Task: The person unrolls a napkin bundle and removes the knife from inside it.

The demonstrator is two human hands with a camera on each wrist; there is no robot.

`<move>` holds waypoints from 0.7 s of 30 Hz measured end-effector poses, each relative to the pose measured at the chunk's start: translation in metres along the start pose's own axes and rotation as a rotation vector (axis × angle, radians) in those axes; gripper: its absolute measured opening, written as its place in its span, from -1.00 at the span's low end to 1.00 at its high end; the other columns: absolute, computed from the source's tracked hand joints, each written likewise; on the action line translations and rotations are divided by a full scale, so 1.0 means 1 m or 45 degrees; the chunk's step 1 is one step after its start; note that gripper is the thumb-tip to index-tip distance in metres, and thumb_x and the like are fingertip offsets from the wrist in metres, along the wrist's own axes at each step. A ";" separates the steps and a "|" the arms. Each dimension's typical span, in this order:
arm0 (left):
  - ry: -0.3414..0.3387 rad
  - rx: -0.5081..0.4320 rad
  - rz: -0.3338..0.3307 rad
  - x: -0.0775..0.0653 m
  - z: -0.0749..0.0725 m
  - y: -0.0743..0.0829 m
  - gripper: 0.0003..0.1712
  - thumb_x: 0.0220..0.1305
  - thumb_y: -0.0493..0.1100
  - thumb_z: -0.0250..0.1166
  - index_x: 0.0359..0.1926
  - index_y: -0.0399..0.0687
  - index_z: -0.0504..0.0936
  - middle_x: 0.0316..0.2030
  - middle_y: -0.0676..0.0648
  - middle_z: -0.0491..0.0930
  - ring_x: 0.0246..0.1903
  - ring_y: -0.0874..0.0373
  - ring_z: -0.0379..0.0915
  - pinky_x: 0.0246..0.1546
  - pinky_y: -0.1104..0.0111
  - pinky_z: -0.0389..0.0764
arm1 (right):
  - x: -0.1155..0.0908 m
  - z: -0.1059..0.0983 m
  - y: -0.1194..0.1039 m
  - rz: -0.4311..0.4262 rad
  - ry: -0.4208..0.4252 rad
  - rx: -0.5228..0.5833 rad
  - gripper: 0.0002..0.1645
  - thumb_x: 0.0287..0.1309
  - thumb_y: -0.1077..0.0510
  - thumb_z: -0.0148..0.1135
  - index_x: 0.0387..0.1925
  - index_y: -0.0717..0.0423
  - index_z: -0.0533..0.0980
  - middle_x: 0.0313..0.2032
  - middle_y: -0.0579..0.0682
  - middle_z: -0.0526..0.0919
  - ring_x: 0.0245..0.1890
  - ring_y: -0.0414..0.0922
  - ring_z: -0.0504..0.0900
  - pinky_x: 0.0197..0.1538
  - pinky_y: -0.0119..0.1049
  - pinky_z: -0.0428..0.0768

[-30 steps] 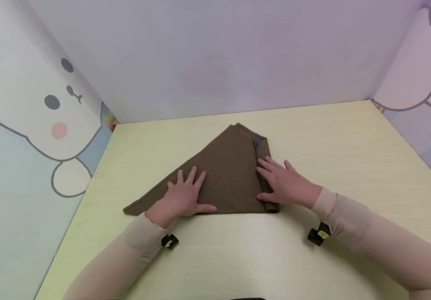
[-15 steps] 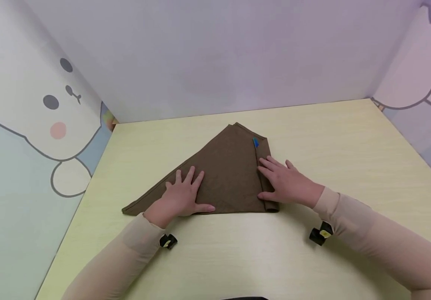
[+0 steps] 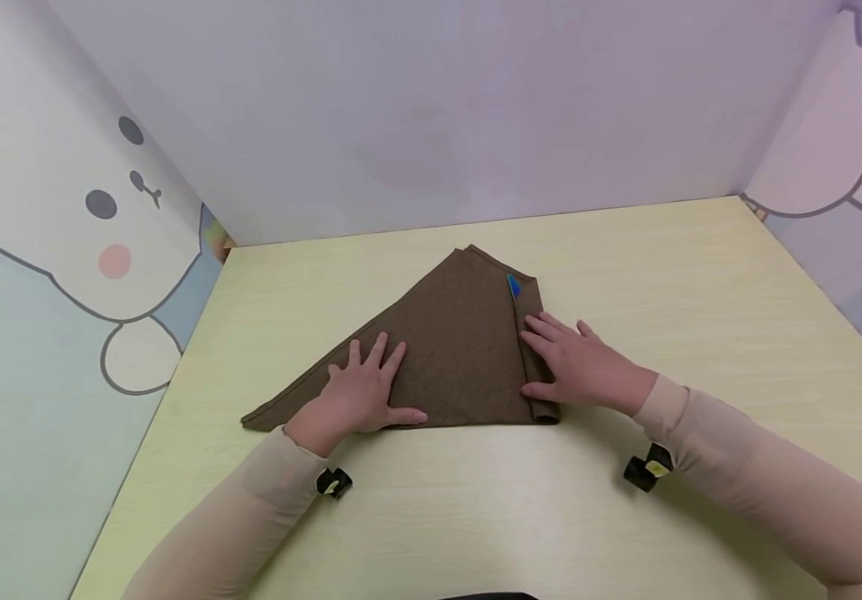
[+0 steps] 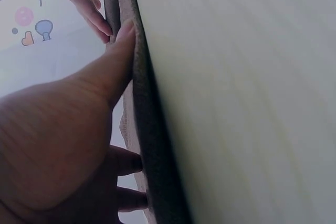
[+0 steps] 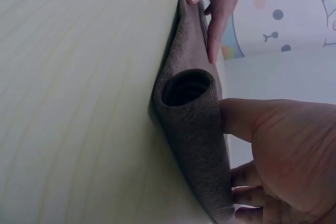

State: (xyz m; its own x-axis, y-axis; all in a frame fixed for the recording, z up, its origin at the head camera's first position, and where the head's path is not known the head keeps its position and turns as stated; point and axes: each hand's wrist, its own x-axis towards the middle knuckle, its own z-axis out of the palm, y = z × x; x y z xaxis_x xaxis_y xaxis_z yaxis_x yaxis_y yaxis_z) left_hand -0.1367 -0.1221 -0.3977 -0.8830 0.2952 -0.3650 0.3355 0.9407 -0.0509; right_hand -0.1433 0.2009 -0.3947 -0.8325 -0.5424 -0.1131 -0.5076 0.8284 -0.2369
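A brown cloth (image 3: 461,342), folded to a rough triangle, lies on the pale wooden table (image 3: 461,508). Its right side is turned over into a roll (image 5: 194,145), whose hollow end shows in the right wrist view. A small blue tag (image 3: 513,287) peeks out by the roll's far end. My left hand (image 3: 356,392) rests flat on the left part of the cloth with fingers spread, the thumb along the near edge. On the roll lies my right hand (image 3: 581,364), its fingers and thumb reaching over the top toward the roll's left edge.
A plain pale wall (image 3: 461,125) rises behind the table. Side panels with cartoon animals stand at left (image 3: 101,267) and right (image 3: 821,175). Small black devices are worn at the left wrist (image 3: 334,482) and right wrist (image 3: 649,467).
My right hand has slid slightly to the right over the roll, and a bit more of the blue tag shows. The left hand stays in place on the cloth.
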 end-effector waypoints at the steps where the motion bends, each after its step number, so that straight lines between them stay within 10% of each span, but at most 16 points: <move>1: -0.004 -0.004 -0.002 0.000 0.000 0.000 0.33 -0.10 0.70 0.03 0.54 0.10 -0.15 0.50 -0.19 -0.24 0.40 -0.40 -0.25 0.05 -0.34 0.23 | 0.000 0.000 0.000 0.004 -0.003 0.003 0.01 0.11 -0.26 0.30 0.39 0.26 0.23 0.43 0.21 0.11 0.45 0.14 0.00 0.26 0.36 0.06; 21: -0.017 0.000 -0.008 0.000 0.002 -0.004 0.34 -0.10 0.71 0.00 0.54 0.13 -0.19 0.51 -0.17 -0.28 0.41 -0.40 -0.28 0.07 -0.33 0.23 | -0.007 0.000 0.007 0.005 0.011 0.030 -0.03 0.14 -0.23 0.28 0.39 0.25 0.22 0.41 0.24 0.14 0.42 0.17 0.07 0.24 0.35 0.11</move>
State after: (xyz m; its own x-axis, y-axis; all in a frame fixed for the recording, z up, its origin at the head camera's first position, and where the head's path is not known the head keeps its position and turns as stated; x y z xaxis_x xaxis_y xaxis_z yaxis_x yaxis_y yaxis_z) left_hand -0.1373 -0.1262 -0.3996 -0.8804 0.2873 -0.3774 0.3303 0.9424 -0.0530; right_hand -0.1415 0.2108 -0.3956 -0.8363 -0.5381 -0.1053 -0.4993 0.8268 -0.2590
